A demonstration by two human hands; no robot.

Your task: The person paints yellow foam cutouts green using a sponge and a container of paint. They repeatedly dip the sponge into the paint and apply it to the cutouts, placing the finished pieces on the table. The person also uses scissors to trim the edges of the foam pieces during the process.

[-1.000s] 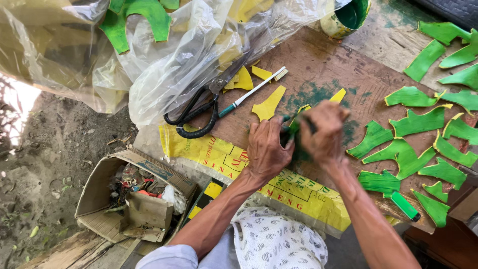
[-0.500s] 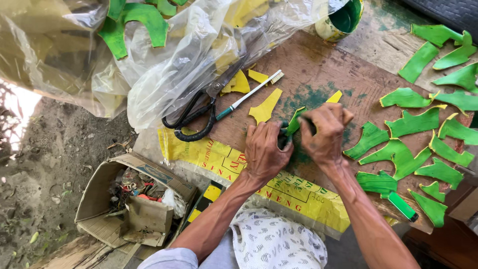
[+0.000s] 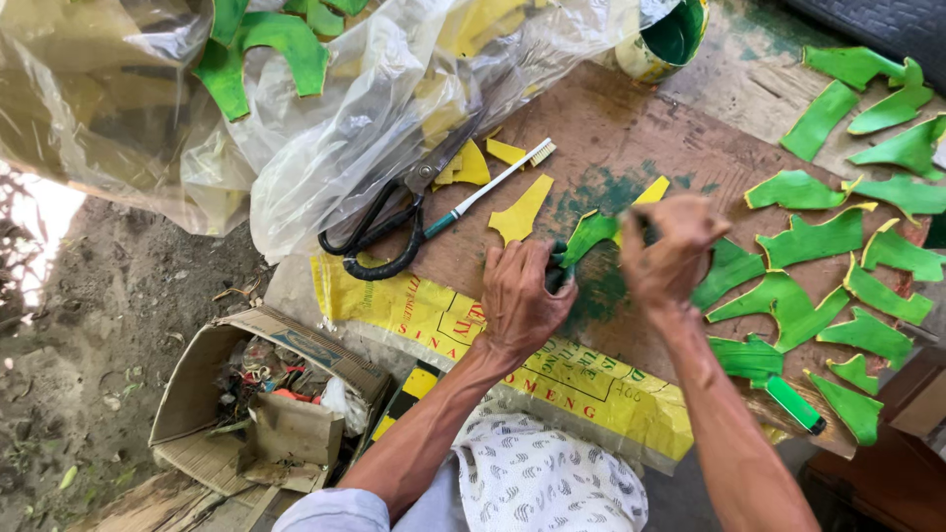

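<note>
My left hand (image 3: 522,296) presses down the near end of a curved cut-out piece (image 3: 589,236), painted green with a yellow tip (image 3: 652,189). It lies on a green-stained patch of a brown board (image 3: 611,128). My right hand (image 3: 670,246) is a closed fist just right of that piece, gripping a small brush whose dark end barely shows at the piece's edge. The hand is blurred.
Black scissors (image 3: 389,222), a toothbrush (image 3: 488,187) and bare yellow cut-outs (image 3: 522,212) lie left of the hands. Several green painted pieces (image 3: 818,236) spread to the right, with a green lighter (image 3: 793,404). A paint can (image 3: 670,39), plastic bags (image 3: 325,128) and a cardboard box (image 3: 256,394) surround the board.
My right hand has shifted right, away from the left, so the green piece between them shows more. The left hand stays pressed on its near end.
</note>
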